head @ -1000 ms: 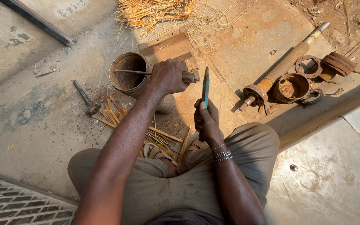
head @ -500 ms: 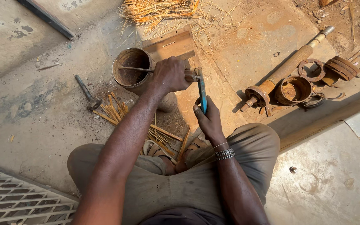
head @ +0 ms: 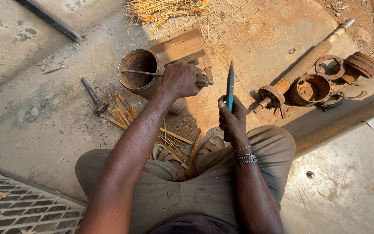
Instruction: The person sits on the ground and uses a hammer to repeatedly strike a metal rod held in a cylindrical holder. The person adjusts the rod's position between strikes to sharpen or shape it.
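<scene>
1. Head view, looking straight down: I see a person seated on the concrete floor [head: 44,130], knees spread, sandalled feet drawn in between them.
2. Left hand [head: 180,80]: fingers closed in a fist around a thin metal rod [head: 141,72], which lies across the open mouth of a rusty cylindrical metal can [head: 137,73]. The can stands upright on the floor, just ahead of the left knee.
3. Right hand [head: 232,119]: fingers wrapped tight on the lower end of a narrow blue-edged flat blade [head: 230,84], held upright with its tip pointing away from the body. A stack of metal bangles [head: 244,157] circles this wrist.
4. The blade stands just beside the left fist, to its right; I cannot tell whether the two touch.
5. Flat wooden block [head: 178,45]: lies on the floor directly behind the can and the left hand.
6. Bundle of short split cane strips [head: 122,115]: scattered on the floor below the can, reaching toward the feet.
7. Small hammer with a dark handle [head: 92,95]: lies left of the strips, apart from both hands.
8. Loose heap of straw-coloured fibre [head: 169,8]: at the top edge, beyond the block.
9. Long rusty axle shaft [head: 301,65]: lies diagonally at the right, with a round rusty hub housing [head: 310,89] just beside it and rusty rings farther right, all well apart from the hands.
</scene>
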